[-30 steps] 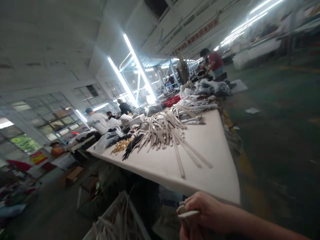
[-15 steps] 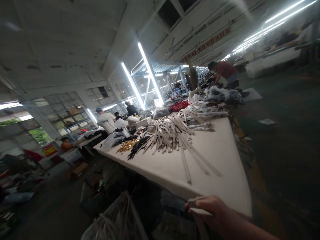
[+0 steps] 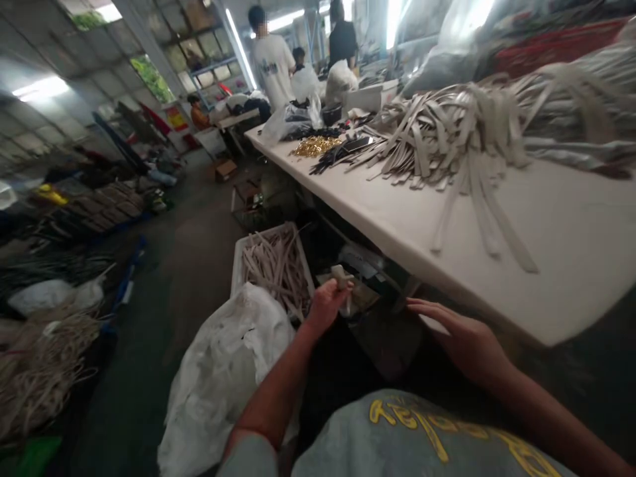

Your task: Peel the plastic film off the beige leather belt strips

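Observation:
My left hand (image 3: 325, 306) is closed around a pale beige strap (image 3: 342, 275), whose end sticks up past the thumb. It is low beside the table's near edge, close to a white crate (image 3: 238, 268) full of similar loose straps (image 3: 275, 265). My right hand (image 3: 467, 341) is near the table corner, its fingers pressed together over another pale strap (image 3: 433, 324); the thumb is hidden and the hand is slightly blurred. On the white table (image 3: 561, 232) a large heap of flat beige straps (image 3: 447, 132) lies beyond my hands, with several ends hanging towards me.
Left of me a bulging white plastic bag (image 3: 218, 371) stands against the crate. Gold metal pieces (image 3: 317, 146) and dark strips (image 3: 342, 152) lie at the table's far left. Bundles of cord (image 3: 44, 371) cover the floor at left. A person in a white shirt (image 3: 272, 66) stands behind.
The view has tilted down and left. My left hand has come into view with a strap. My right hand, earlier pinching a strap, now has its fingers stretched straighter over it.

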`<state>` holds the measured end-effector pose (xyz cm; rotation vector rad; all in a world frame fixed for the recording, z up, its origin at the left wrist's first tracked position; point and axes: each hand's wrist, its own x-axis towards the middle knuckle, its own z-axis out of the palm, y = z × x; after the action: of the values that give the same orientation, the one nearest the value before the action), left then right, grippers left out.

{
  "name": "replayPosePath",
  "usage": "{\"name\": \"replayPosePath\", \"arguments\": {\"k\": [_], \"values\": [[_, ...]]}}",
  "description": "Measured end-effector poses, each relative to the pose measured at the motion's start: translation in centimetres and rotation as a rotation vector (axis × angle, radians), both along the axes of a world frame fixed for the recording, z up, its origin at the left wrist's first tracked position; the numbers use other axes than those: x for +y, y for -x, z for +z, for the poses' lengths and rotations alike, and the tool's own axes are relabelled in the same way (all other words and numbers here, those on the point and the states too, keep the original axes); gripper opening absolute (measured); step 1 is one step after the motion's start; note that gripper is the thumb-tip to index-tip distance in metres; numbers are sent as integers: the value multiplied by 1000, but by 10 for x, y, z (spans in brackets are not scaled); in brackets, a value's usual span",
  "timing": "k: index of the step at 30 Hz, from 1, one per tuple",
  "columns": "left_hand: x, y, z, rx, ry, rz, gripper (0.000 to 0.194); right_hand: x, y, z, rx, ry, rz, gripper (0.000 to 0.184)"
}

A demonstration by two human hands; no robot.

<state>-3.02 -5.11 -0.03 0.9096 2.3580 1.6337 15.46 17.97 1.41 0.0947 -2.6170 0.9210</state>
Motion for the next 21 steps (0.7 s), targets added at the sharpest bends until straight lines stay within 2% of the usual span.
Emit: {"name": "replayPosePath", "arguments": {"k": [4, 6, 9, 11, 14, 17, 19, 21], "values": [[-53, 82, 29, 100, -44, 112, 25, 3, -15, -22, -55, -41, 17, 36], [-83, 123, 40, 207, -3, 194, 24, 1, -20, -30, -91, -41, 8, 37], [-135, 168, 44, 255, 161, 367, 49, -2, -25, -38, -146, -24, 16, 36], [-176, 177, 39, 220, 195, 509, 56, -3, -28, -44, -196, -6, 30, 36], [-244, 154, 27, 115, 206, 651, 47, -3, -30, -57, -294, 14, 39, 36], [-305, 100, 12, -105, 381, 773, 44, -4, -29, -72, -395, 26, 70, 38], [-333, 57, -1, -263, 514, 826, 41, -7, -25, -79, -455, 38, 102, 40], [-349, 17, -18, -370, 593, 840, 36, -12, -20, -81, -516, 54, 136, 42]]}}
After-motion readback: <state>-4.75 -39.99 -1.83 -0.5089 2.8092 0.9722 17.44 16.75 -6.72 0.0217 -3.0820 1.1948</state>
